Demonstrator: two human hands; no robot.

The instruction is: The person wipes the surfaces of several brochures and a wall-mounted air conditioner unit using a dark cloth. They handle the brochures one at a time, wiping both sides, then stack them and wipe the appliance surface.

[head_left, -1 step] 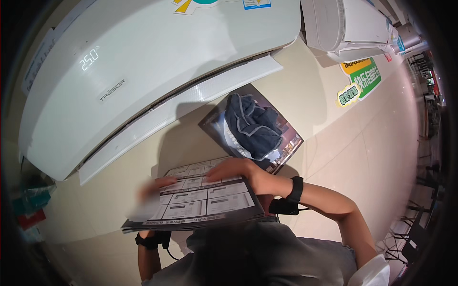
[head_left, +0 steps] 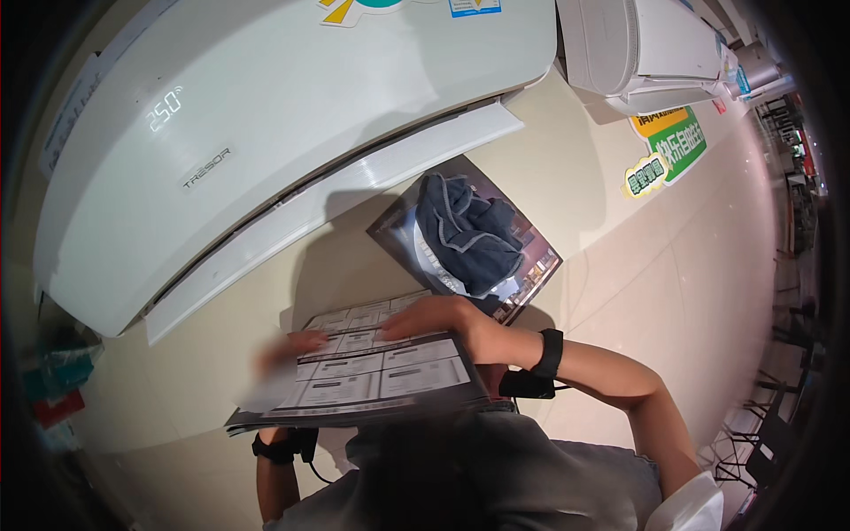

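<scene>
A thin stack of printed sheets [head_left: 390, 376] with a grid of black-bordered white boxes is held in front of my lap, slightly tilted. My right hand [head_left: 456, 320] grips its right side, with fingers lying over the top sheet. At the left side, my left hand [head_left: 285, 350] is closed on the stack, its thumb side over the top; a smear blurs part of it. Just beyond the stack, a crumpled dark blue-grey cloth [head_left: 469, 234] with light grey edging lies on a glossy dark booklet [head_left: 531, 270]. Neither hand touches the cloth.
A large white wall-type air conditioner [head_left: 292, 115] with a lit display and lowered flap [head_left: 425, 146] spans the far left. Another white unit [head_left: 677, 44] stands at the far right. Green and yellow stickers [head_left: 677, 150] are beside it. Black straps [head_left: 551, 352] with cables circle my wrists.
</scene>
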